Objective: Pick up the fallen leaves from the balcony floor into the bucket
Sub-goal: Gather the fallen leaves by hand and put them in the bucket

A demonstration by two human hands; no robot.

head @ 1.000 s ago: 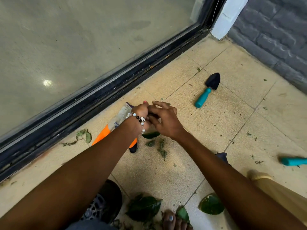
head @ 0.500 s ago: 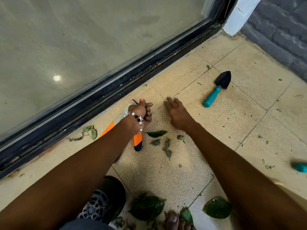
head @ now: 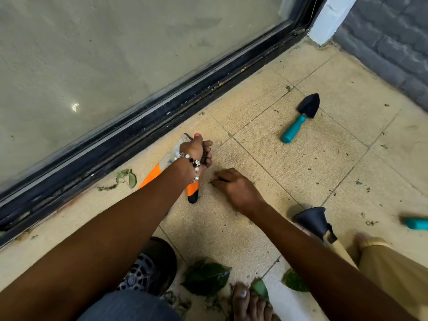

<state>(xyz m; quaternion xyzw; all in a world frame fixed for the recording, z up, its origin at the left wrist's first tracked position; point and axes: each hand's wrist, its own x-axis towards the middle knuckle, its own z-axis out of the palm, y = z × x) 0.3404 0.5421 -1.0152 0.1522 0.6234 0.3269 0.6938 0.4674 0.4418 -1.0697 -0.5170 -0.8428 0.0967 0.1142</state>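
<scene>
Leaf pickup, balcony floor (head: 301,163)
Left hand (head: 196,151) grip clamped on leaf scraps (head: 204,156); right hand (head: 234,186) fingers curled on floor, probably pinching debris, contents hidden.

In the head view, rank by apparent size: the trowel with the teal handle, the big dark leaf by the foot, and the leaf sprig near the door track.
1. Trowel, the longest.
2. Big dark leaf; it lies nearer the camera, so this ranking is unsure.
3. Leaf sprig, clearly smallest.
</scene>
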